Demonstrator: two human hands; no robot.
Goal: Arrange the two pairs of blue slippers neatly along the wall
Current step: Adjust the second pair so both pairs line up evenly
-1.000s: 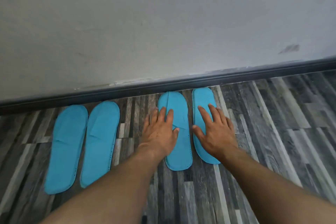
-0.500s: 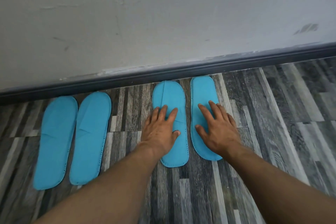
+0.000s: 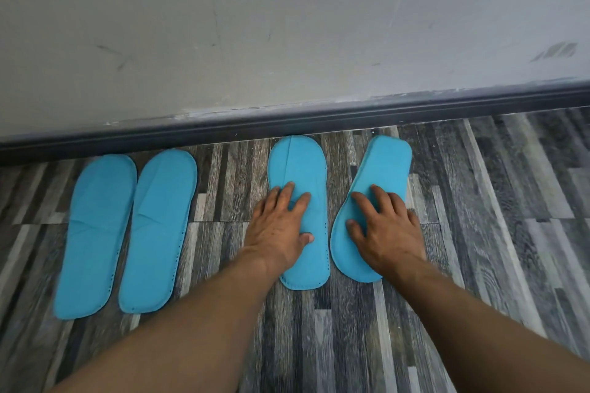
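Note:
Two pairs of flat blue slippers lie on the floor with their toes toward the wall. The left pair, one slipper [image 3: 95, 233] beside the other [image 3: 158, 230], rests untouched and side by side. My left hand [image 3: 277, 226] lies flat, fingers spread, on the third slipper [image 3: 298, 166], which points straight at the skirting. My right hand [image 3: 383, 226] presses flat on the fourth slipper [image 3: 383, 163], which is tilted with its toe leaning right. Neither hand grips anything.
A dark skirting board [image 3: 287, 121] runs along the foot of the grey-white wall [image 3: 287, 25]. The floor [image 3: 479, 233] is grey wood-pattern planks, with bare floor to the right of the slippers and between the pairs.
The rightmost slipper has turned under my right hand, its toe swinging right and away from its partner. The view has shifted slightly closer. The left pair has not moved.

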